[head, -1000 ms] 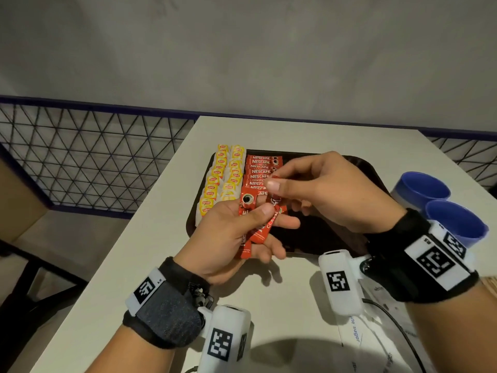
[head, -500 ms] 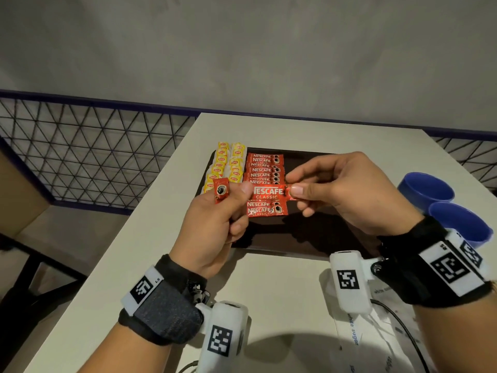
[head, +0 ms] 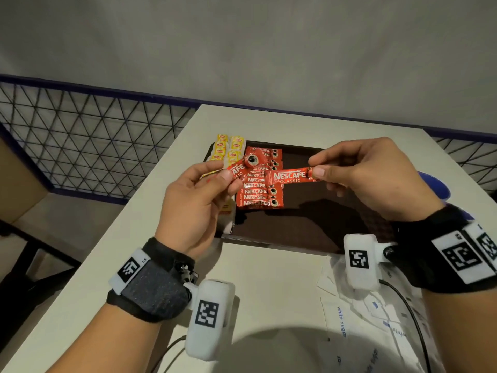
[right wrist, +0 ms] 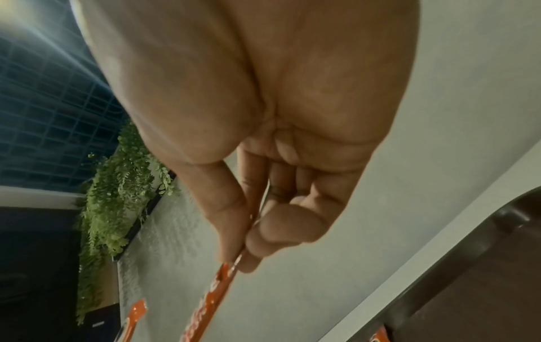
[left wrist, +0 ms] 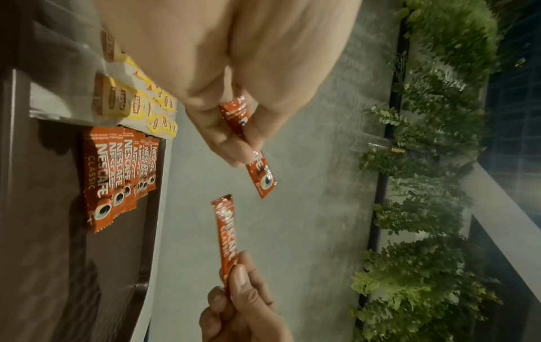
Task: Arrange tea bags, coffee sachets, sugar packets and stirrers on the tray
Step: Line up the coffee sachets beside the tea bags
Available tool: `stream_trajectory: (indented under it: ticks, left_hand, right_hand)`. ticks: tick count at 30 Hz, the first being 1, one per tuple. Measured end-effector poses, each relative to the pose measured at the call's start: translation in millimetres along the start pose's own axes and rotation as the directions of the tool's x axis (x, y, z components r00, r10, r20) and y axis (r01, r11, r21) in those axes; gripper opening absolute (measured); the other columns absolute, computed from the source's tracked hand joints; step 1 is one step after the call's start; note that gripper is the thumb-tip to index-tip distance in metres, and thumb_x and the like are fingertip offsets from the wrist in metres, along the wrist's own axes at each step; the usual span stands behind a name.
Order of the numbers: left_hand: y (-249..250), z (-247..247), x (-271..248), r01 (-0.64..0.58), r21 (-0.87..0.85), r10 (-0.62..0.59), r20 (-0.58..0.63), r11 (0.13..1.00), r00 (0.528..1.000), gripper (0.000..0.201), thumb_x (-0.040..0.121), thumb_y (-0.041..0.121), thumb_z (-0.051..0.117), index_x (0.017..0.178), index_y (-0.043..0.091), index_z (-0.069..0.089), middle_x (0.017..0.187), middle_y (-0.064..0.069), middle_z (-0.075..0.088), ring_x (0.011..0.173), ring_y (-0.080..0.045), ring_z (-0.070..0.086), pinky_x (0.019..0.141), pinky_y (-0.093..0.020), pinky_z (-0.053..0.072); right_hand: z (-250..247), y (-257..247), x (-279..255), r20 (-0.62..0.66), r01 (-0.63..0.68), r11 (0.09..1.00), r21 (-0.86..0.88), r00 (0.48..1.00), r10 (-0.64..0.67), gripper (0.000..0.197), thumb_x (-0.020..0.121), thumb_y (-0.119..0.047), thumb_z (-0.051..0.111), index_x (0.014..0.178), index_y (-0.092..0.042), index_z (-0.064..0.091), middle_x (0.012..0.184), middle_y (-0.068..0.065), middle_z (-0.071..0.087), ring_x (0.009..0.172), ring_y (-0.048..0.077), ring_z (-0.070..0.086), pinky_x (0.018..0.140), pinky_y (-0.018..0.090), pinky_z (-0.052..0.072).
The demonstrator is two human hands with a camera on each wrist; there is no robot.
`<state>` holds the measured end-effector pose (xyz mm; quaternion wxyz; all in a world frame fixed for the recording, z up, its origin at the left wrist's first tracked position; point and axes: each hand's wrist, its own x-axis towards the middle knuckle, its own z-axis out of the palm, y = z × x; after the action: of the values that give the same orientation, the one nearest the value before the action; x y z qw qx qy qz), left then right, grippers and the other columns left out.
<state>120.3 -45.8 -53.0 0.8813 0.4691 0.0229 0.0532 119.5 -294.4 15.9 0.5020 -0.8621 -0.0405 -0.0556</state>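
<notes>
A dark brown tray [head: 309,232] lies on the white table. Yellow tea bags [head: 228,148] fill its left edge, and a row of red coffee sachets [head: 259,195] lies beside them. Above the tray my left hand [head: 215,181] pinches one red coffee sachet [head: 242,165], tilted up to the right. My right hand [head: 317,172] pinches the end of a second red sachet [head: 289,176], held level. In the left wrist view the two sachets, the left one [left wrist: 257,169] and the right one [left wrist: 225,236], are apart. The right wrist view has thumb and finger on the sachet [right wrist: 216,293].
White sugar packets [head: 357,319] lie on the table near my right wrist. A blue cup [head: 437,184] stands at the right, partly behind my right arm. A wire-mesh railing [head: 80,138] runs past the table's left edge.
Both hands held one strip of joined sachets; it has come apart and each hand now holds a single sachet. The hands have risen and moved apart over the tray.
</notes>
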Motion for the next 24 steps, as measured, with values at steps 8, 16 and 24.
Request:
stream_trajectory:
  ticks: [8, 16, 24]
  left_hand:
    - [-8.6, -7.1, 0.6, -0.176, 0.264, 0.16, 0.079, 0.948, 0.984, 0.01, 0.092, 0.0, 0.069, 0.097, 0.007, 0.074, 0.087, -0.005, 0.072, 0.08, -0.018, 0.07, 0.074, -0.022, 0.056]
    - [-9.9, 8.6, -12.3, -0.058, 0.128, 0.033, 0.188, 0.99, 0.982, 0.025, 0.084, 0.015, 0.069, 0.102, 0.0, 0.076, 0.107, -0.015, 0.078, 0.093, -0.023, 0.075, 0.076, -0.023, 0.06]
    - [-10.3, 2.0, -8.9, -0.112, 0.162, 0.082, 0.177, 0.98, 0.981, 0.025, 0.079, 0.006, 0.073, 0.104, 0.003, 0.073, 0.097, -0.016, 0.078, 0.089, -0.025, 0.077, 0.076, -0.025, 0.061]
  right_hand:
    - [7.0, -7.3, -2.4, 0.123, -0.012, 0.969, 0.246, 0.992, -0.019, 0.015, 0.081, -0.013, 0.08, 0.096, -0.011, 0.08, 0.089, 0.017, 0.078, 0.072, 0.02, 0.067, 0.062, 0.028, 0.06]
    - [24.5, -0.3, -0.6, 0.083, 0.01, 0.981, 0.193, 0.996, -0.026, 0.012, 0.084, -0.009, 0.082, 0.096, -0.008, 0.079, 0.085, 0.016, 0.077, 0.069, 0.018, 0.07, 0.059, 0.025, 0.061]
    - [30.5, 1.5, -0.2, 0.092, 0.009, 0.962, 0.273, 0.995, -0.035, 0.035, 0.083, -0.004, 0.083, 0.116, -0.011, 0.072, 0.097, 0.015, 0.077, 0.07, 0.02, 0.073, 0.06, 0.027, 0.061]
